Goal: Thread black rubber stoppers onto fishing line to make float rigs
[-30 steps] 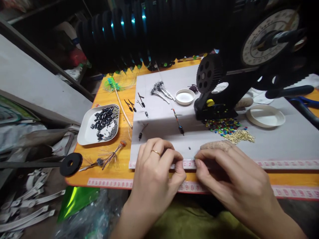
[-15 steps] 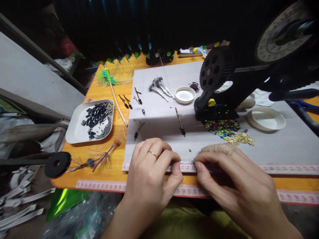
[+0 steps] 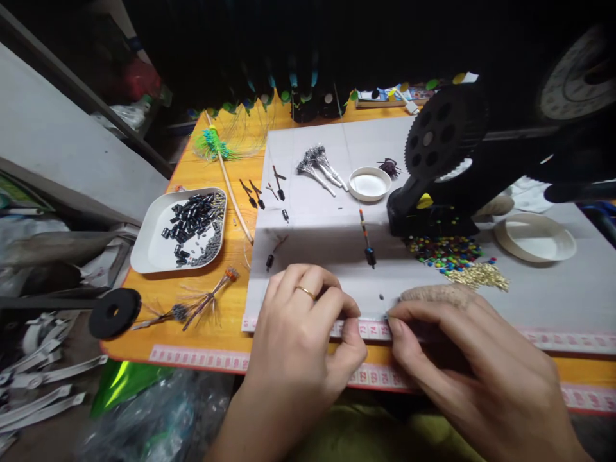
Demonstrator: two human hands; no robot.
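- Pinching thumb and forefinger tips together, the right hand [image 3: 471,366] is working at lower right; whether anything is lying in that pinch, cannot tell.
- The left hand [image 3: 308,340], wearing a gold ring [image 3: 306,293], is curling its fingers toward the thumb at lower centre; whether the tips are meeting or gripping anything, cannot tell.
- The fingertips are facing each other, a gap between, by a pink-and-white measuring tape [image 3: 373,330] running along the near edge of a grey board [image 3: 553,295].
- A small dark bead [image 3: 381,296] is lying on the board just above that gap, near the right fingertips.
- An orange-tipped rod with a black body [image 3: 369,255] is lying farther up, near the frame's centre.
- At left, a white tray [image 3: 149,247] is holding black pieces [image 3: 192,218] and grey bits [image 3: 206,250].
- Below the tray, a wiry bundle [image 3: 209,298] is lying right of a black disc [image 3: 103,314].
- At upper centre, pale-stemmed bundles [image 3: 323,176] are lying beside a small round dish [image 3: 369,197].
- Right of centre, coloured beads [image 3: 440,249] are lying against gold-coloured bits [image 3: 481,276]; a larger round dish [image 3: 532,255] is sitting farther right.
- A dark machine [image 3: 337,45] is filling the top.
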